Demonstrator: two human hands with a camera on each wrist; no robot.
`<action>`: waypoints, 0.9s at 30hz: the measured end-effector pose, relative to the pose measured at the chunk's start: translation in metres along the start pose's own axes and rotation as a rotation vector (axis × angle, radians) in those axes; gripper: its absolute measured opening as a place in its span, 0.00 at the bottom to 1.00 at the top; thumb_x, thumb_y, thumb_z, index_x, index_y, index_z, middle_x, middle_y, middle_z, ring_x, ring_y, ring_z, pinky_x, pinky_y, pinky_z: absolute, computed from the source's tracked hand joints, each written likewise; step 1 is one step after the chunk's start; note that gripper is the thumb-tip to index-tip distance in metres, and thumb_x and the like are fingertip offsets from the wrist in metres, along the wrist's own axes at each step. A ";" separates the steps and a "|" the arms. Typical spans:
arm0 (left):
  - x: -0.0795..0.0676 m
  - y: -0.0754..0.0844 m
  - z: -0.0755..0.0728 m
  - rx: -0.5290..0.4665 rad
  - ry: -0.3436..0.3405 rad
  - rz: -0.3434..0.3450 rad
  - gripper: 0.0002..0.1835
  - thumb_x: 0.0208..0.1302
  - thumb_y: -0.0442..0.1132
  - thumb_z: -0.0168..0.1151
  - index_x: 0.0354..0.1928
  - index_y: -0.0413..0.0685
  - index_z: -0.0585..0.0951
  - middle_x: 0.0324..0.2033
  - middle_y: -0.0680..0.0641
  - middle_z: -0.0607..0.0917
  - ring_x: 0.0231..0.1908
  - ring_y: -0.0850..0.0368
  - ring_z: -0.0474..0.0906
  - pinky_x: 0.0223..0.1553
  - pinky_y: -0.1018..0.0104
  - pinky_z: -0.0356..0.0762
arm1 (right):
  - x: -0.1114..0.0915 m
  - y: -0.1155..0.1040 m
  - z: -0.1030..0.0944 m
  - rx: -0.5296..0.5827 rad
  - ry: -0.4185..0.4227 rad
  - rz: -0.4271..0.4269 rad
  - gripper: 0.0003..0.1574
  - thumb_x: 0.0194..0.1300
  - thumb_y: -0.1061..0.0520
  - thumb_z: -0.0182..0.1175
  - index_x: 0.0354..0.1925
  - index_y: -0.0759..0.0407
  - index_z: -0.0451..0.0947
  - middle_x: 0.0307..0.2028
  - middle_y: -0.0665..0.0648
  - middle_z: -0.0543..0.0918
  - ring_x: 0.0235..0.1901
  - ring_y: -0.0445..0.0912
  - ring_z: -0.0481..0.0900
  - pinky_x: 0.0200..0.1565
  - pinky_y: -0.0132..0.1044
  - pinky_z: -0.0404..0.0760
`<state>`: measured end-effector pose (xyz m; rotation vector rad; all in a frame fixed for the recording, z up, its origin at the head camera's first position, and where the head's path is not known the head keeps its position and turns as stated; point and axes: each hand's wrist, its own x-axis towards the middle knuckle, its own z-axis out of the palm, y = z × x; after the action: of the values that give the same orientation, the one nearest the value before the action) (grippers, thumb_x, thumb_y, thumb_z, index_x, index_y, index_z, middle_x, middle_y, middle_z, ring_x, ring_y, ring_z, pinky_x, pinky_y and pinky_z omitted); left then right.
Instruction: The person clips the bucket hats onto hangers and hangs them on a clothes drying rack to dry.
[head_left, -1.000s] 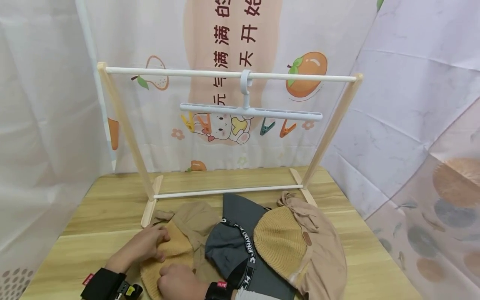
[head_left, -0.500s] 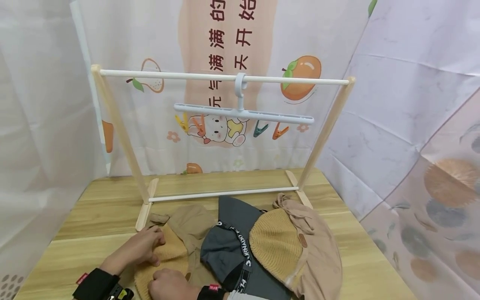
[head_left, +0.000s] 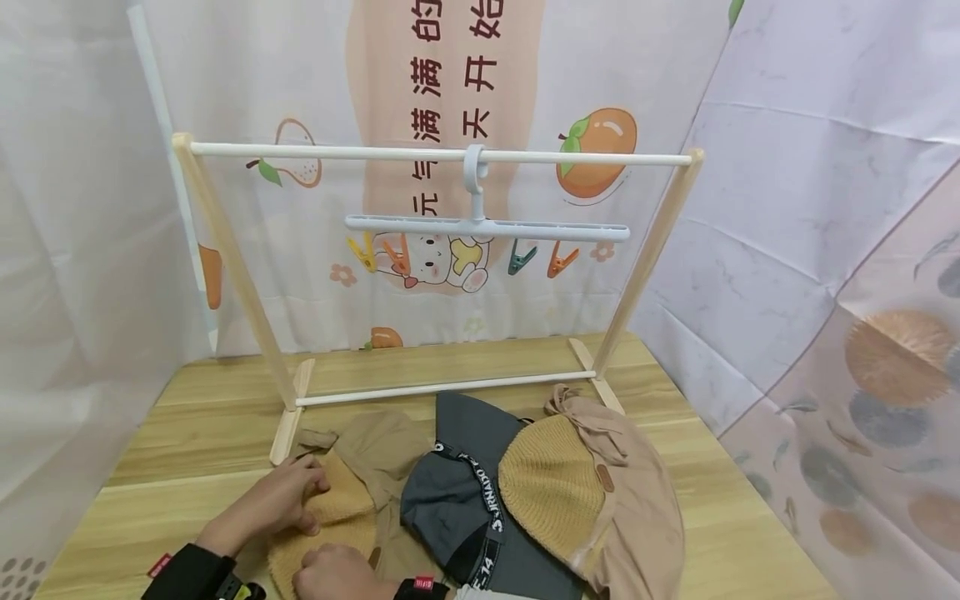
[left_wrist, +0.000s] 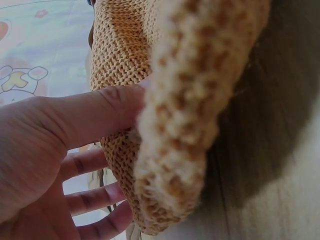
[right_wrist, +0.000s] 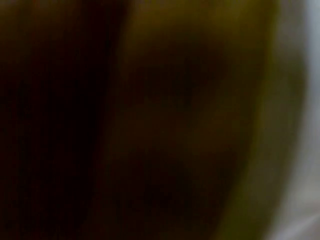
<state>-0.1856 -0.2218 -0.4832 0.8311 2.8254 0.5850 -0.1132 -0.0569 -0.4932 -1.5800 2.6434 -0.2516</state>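
Yellow hat (head_left: 348, 490) lies lower left in the head view, partly covered. The left hand (head_left: 288, 496) pinches it, thumb tip mostly hidden. The right hand (head_left: 335, 573) touches it, but I can't tell its grip; its wrist view is dark blur.

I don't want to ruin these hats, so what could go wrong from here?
The left hand pinches the leftmost knit hat, so it might stretch or slip free. The grey hat with the lettered strap lies right against it and could get dragged along. The clip hanger hangs from the top rod by one hook, so a bump might set it swinging.
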 end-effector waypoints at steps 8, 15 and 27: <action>-0.001 0.000 0.002 0.010 0.021 0.012 0.21 0.32 0.44 0.77 0.32 0.56 0.77 0.35 0.56 0.72 0.40 0.53 0.69 0.36 0.55 0.73 | -0.001 0.000 0.001 0.015 0.006 0.024 0.15 0.65 0.46 0.55 0.24 0.45 0.80 0.18 0.41 0.72 0.15 0.29 0.61 0.17 0.17 0.60; -0.003 -0.002 0.002 -0.024 0.026 -0.005 0.21 0.36 0.43 0.76 0.36 0.54 0.79 0.38 0.56 0.74 0.45 0.50 0.70 0.42 0.52 0.74 | 0.000 0.000 -0.001 0.014 0.035 0.045 0.07 0.63 0.52 0.57 0.29 0.47 0.80 0.20 0.42 0.73 0.17 0.29 0.63 0.19 0.17 0.59; -0.012 -0.004 -0.007 -0.110 -0.015 -0.024 0.27 0.43 0.49 0.73 0.46 0.47 0.80 0.51 0.42 0.77 0.53 0.38 0.69 0.49 0.41 0.71 | 0.000 -0.003 -0.014 0.123 0.123 0.148 0.22 0.59 0.54 0.58 0.13 0.47 0.63 0.10 0.42 0.58 0.10 0.31 0.53 0.13 0.21 0.51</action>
<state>-0.1794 -0.2334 -0.4783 0.7781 2.7566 0.7204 -0.1128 -0.0567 -0.4794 -1.3665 2.7587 -0.5077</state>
